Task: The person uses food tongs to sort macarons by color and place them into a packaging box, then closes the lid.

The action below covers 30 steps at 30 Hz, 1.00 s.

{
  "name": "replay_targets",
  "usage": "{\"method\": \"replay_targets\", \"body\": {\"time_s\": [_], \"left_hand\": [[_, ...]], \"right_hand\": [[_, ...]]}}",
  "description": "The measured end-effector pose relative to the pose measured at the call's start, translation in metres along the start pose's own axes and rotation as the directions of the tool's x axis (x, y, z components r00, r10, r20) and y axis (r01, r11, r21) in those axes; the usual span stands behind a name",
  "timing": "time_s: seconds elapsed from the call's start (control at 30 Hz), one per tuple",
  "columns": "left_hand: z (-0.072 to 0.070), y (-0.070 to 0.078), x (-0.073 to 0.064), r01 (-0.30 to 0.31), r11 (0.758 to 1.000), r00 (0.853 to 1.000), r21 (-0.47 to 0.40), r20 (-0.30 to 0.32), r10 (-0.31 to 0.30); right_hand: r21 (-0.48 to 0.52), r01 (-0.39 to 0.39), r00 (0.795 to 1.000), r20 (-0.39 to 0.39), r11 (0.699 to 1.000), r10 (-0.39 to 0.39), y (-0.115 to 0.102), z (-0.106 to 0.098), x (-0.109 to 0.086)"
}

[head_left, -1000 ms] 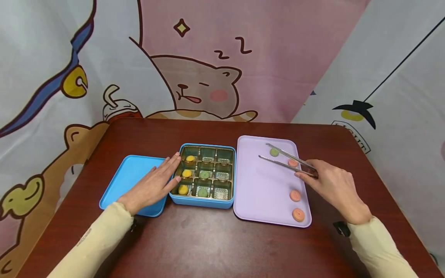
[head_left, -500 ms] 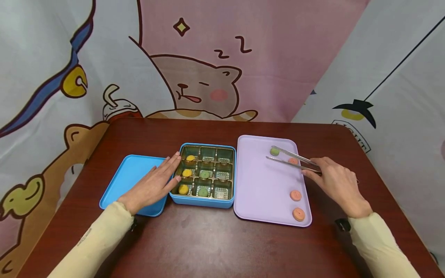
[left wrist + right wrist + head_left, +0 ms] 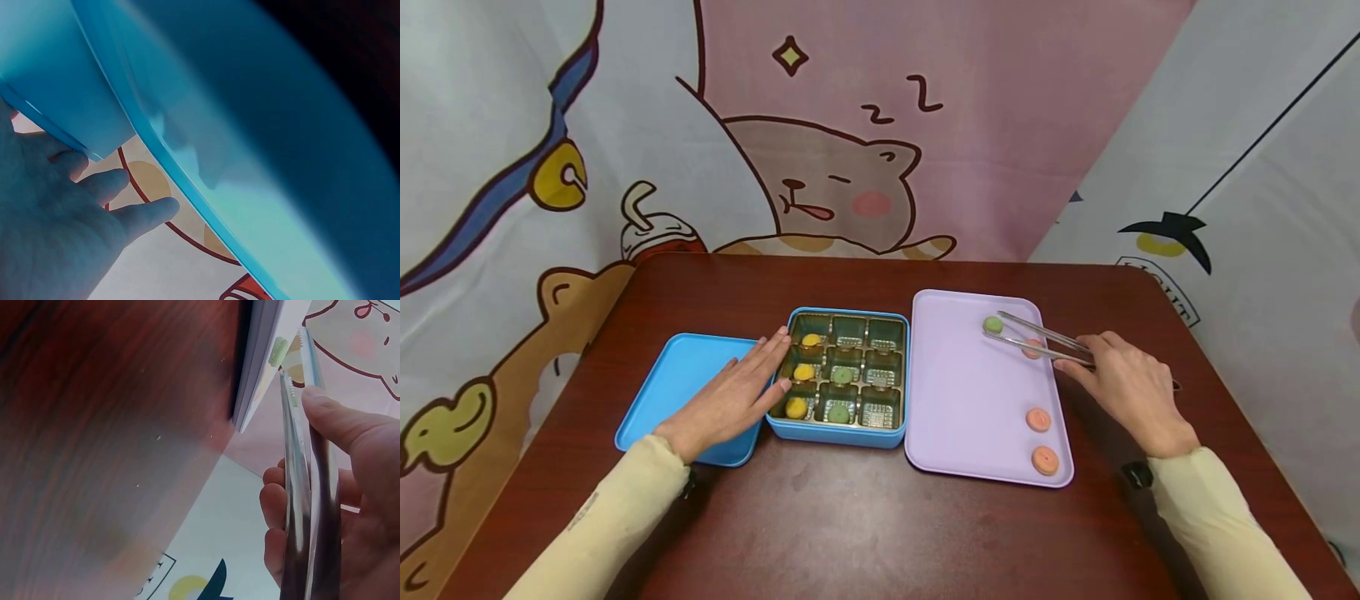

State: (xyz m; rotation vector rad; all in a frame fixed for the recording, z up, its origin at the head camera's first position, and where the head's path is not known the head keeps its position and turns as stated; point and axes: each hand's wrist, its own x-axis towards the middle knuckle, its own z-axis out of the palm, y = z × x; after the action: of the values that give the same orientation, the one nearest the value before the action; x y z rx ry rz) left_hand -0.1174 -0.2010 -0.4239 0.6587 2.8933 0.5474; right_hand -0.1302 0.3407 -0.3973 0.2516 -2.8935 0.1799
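Observation:
My right hand [image 3: 1123, 387] holds metal tongs [image 3: 1054, 335] over the lilac tray [image 3: 962, 400]. Their arms are spread, one tip at the near edge of a small round green piece [image 3: 993, 324], the other just right of it. An orange disc [image 3: 1032, 350] lies partly hidden under the tongs. My left hand [image 3: 733, 396] lies with straight fingers along the left side of a blue box [image 3: 838, 435]. Its gold insert has yellow pieces [image 3: 797, 407] down the left column and green ones [image 3: 838, 413] in the middle column. In the right wrist view, fingers and thumb grip the tongs.
A flat blue lid [image 3: 677, 379] lies left of the box, partly under the left hand and forearm. Two more orange discs [image 3: 1045, 460] sit near the tray's right edge. A cartoon-printed cloth [image 3: 985, 150] hangs behind the brown table [image 3: 850, 525].
The right hand and tongs have shifted right, bringing the tips from left of the green piece to beside it. The left hand has kept its place by the box.

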Motion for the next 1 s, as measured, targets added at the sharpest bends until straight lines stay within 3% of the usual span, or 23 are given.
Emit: {"method": "replay_targets", "body": {"time_s": [0.47, 1.0], "left_hand": [[0.0001, 0.0000, -0.0005, -0.004, 1.000, 1.000, -0.004, -0.003, 0.004], [0.0009, 0.0000, 0.0001, 0.001, 1.000, 1.000, -0.005, -0.003, -0.001]], "right_hand": [[-0.012, 0.029, 0.999, 0.040, 0.999, -0.029, -0.0055, 0.0021, 0.0005], [-0.010, 0.084, 0.996, -0.012, 0.996, -0.084, -0.0061, 0.0062, 0.0012]]}}
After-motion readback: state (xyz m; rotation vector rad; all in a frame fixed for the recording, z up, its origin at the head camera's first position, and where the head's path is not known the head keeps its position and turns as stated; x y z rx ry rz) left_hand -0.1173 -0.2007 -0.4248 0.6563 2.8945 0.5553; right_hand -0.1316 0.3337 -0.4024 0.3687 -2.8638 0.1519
